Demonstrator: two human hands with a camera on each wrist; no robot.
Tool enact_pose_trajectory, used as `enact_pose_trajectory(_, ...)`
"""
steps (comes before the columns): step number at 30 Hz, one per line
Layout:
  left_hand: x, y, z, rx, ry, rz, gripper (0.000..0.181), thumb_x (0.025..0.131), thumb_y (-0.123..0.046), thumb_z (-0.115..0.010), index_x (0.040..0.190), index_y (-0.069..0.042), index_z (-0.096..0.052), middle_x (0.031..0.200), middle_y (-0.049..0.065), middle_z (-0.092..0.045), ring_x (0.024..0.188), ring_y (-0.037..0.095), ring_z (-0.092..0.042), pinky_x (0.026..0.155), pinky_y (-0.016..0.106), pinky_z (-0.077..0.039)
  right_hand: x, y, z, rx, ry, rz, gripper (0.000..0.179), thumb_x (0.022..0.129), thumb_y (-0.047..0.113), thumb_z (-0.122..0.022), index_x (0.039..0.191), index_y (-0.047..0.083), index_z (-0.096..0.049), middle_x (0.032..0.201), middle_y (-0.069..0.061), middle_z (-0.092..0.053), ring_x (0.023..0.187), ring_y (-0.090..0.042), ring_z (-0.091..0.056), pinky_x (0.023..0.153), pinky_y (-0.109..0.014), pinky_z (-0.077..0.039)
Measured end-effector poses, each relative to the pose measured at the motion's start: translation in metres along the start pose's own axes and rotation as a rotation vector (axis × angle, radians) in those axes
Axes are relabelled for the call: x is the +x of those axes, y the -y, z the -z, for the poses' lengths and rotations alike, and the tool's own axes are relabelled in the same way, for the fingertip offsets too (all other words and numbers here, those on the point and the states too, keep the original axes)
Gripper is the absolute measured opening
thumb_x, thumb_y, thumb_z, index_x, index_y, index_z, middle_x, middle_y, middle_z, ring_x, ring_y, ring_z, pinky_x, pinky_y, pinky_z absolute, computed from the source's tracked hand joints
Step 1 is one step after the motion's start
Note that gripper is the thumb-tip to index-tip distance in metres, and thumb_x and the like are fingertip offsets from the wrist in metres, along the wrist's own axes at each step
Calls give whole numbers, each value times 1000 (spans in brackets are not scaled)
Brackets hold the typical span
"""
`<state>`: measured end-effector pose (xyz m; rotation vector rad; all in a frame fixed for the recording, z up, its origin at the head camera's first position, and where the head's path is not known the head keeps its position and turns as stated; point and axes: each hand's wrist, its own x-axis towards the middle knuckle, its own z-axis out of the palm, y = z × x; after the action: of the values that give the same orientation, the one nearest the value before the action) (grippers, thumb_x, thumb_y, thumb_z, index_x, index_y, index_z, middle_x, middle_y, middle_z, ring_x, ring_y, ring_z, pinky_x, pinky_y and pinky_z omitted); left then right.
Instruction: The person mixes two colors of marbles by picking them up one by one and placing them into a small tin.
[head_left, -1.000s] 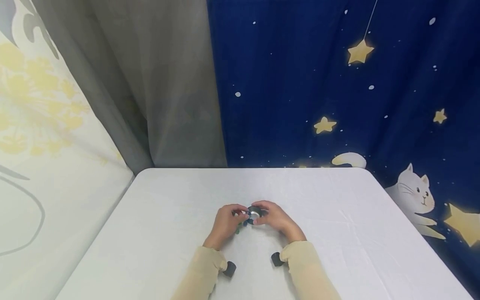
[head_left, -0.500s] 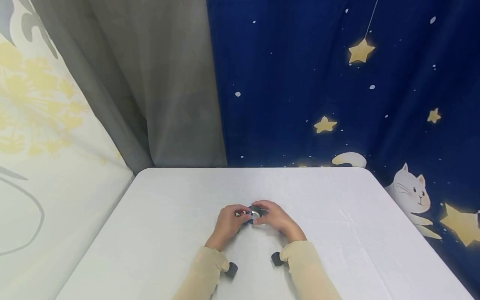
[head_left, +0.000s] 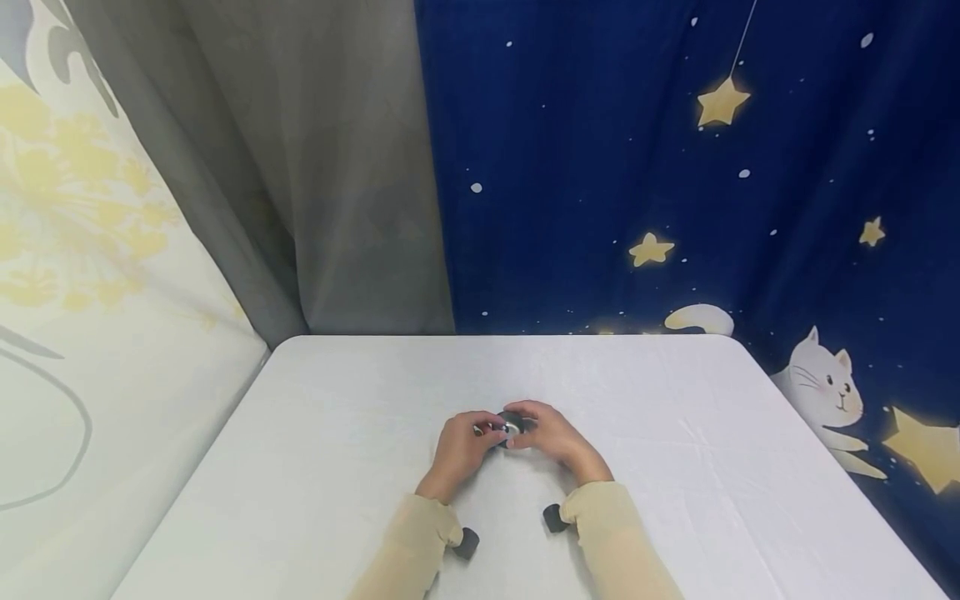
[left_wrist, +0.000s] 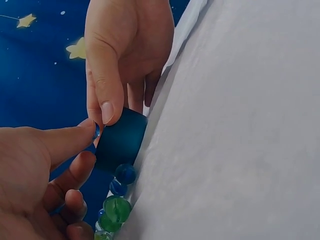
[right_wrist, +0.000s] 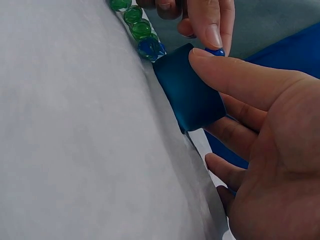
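Note:
A small dark teal cup [left_wrist: 122,140] with a shiny metal inside stands on the white table, between both hands in the head view. My right hand [head_left: 557,435] holds it by the side, thumb near the rim. At the cup's mouth, the thumb and a finger of my left hand [head_left: 457,447] pinch a blue glass marble [right_wrist: 216,51]. Beside the cup's base, on the left hand's side, lie several loose marbles; a blue marble [left_wrist: 125,174] is nearest and a green marble [left_wrist: 117,209] lies farther along. The inside of the cup is mostly covered by fingers.
The white tabletop [head_left: 360,392] spreads around the hands. A grey curtain [head_left: 367,183] and a blue star-patterned curtain [head_left: 570,167] hang behind its far edge. Black wrist cameras, such as the one on the right wrist [head_left: 555,518], stick out from the cuffs.
My left hand has shifted slightly right toward the cup, and the loose marbles seen beneath it in the head view are now covered. My right hand and the cup have stayed put.

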<state>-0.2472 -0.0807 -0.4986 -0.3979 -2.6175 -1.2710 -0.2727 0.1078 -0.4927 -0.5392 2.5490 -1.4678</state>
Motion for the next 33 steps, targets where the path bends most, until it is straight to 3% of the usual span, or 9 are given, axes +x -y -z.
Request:
enact_pose_trajectory(9,1,1,-1,69,5,39,14,80,-22,-80,93,-18,-75,70,-12,-56,61,7,-47,59,26,-38,1,0,-2,41,-16,-1,54,75,6,-81,125,6,-62,128,-13,-60,128,-39,-46,103,-60,-30)
enact_pose_trajectory(24,4,5,2,47,18,0,12,81,-20,-79,93,-17,-76,72,-11,-60,63,6,-49,62,26,-41,5,0,-2,19,-6,-40,54,76,11,-81,126,11,-63,129,-8,-60,129,-36,-45,105,-58,-29)
enact_pose_trajectory(33,-2,-2,10,53,20,30,11,83,-21,-77,93,-19,-76,74,-12,-59,66,8,-50,63,28,-42,-1,-2,0,23,-1,-12,54,75,10,-82,125,10,-63,127,-10,-61,128,-37,-46,105,-59,-28)
